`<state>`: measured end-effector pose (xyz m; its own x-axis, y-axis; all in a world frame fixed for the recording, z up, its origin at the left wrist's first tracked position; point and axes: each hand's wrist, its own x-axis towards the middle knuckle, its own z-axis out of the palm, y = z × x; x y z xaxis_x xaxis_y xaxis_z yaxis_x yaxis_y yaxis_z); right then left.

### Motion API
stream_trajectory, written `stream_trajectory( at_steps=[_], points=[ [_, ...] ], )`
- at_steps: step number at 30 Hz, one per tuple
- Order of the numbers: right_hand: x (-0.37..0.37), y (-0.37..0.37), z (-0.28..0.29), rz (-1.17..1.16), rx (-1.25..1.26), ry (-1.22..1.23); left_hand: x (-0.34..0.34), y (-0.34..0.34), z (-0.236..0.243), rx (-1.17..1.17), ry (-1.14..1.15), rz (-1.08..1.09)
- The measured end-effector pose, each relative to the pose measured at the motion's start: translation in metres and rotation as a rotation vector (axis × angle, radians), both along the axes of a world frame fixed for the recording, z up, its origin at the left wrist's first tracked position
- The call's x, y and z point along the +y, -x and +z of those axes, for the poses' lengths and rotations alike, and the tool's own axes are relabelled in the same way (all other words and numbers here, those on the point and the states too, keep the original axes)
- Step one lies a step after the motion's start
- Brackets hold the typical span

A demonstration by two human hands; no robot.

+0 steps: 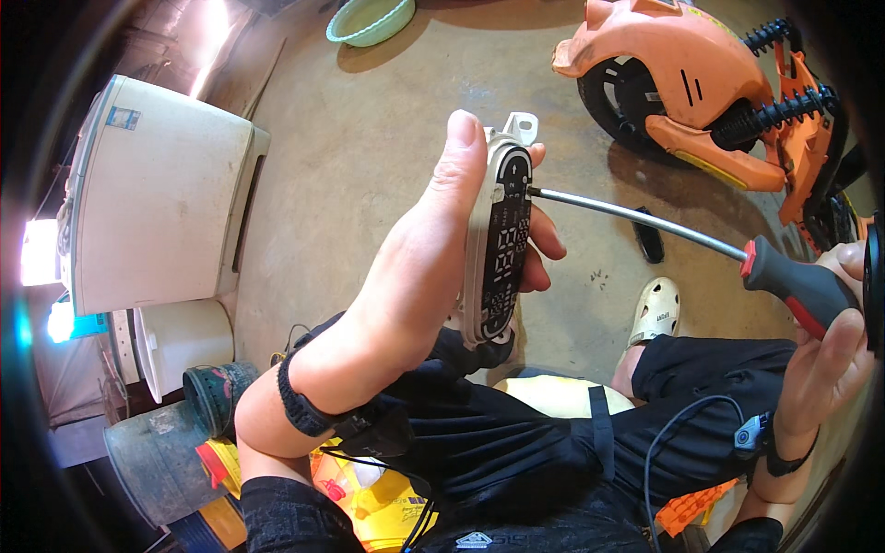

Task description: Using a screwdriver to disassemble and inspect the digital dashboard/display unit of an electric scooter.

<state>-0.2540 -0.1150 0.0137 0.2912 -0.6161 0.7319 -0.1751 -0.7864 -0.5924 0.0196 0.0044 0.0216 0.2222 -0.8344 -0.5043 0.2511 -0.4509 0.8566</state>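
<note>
My left hand (410, 253) is wrapped round a slim, oval instrument display (502, 258), held up on edge in the middle of the head view. It has a white housing with a mounting lug at its top end, and a black face with segmented digits. In my right hand (822, 369), at the right edge, is a screwdriver (800, 288) with a grey and red handle. Its long metal shaft points left, and the tip meets or overlaps the display's upper edge; whether it touches I cannot tell. A dark curved object (874, 286) beside my right fingers is cut off.
An orange scooter body (678, 55) with black wheel and shock absorbers lies at the upper right. A green basin (371, 23) sits at the far end. White appliance (157, 198), dark bucket (161, 461) and yellow packaging (378, 516) are on the left. A black item (649, 236) lies on the floor.
</note>
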Motion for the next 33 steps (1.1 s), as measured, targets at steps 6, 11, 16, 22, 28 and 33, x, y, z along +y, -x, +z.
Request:
stream_trajectory(
  at_steps=[6,11,16,22,28,33],
  points=[
    [-0.043,0.022,0.007,0.574,0.254,0.293,-0.001,-0.009,0.002,0.062,0.027,0.046],
    [-0.033,0.018,-0.004,0.534,0.094,0.052,-0.003,-0.006,0.0,0.029,0.035,0.028],
    [0.001,0.013,0.016,0.016,0.19,-0.169,-0.003,-0.003,-0.001,0.083,0.012,0.016],
    [-0.035,0.029,0.007,0.467,0.341,0.013,-0.007,0.0,-0.005,0.117,0.116,0.075],
    [-0.023,0.009,-0.009,0.511,0.005,-0.148,-0.004,0.002,-0.004,0.022,0.139,0.075],
    [-0.041,0.037,0.021,0.713,0.343,-0.39,-0.004,0.004,-0.01,-0.034,0.147,0.011]
  ],
)
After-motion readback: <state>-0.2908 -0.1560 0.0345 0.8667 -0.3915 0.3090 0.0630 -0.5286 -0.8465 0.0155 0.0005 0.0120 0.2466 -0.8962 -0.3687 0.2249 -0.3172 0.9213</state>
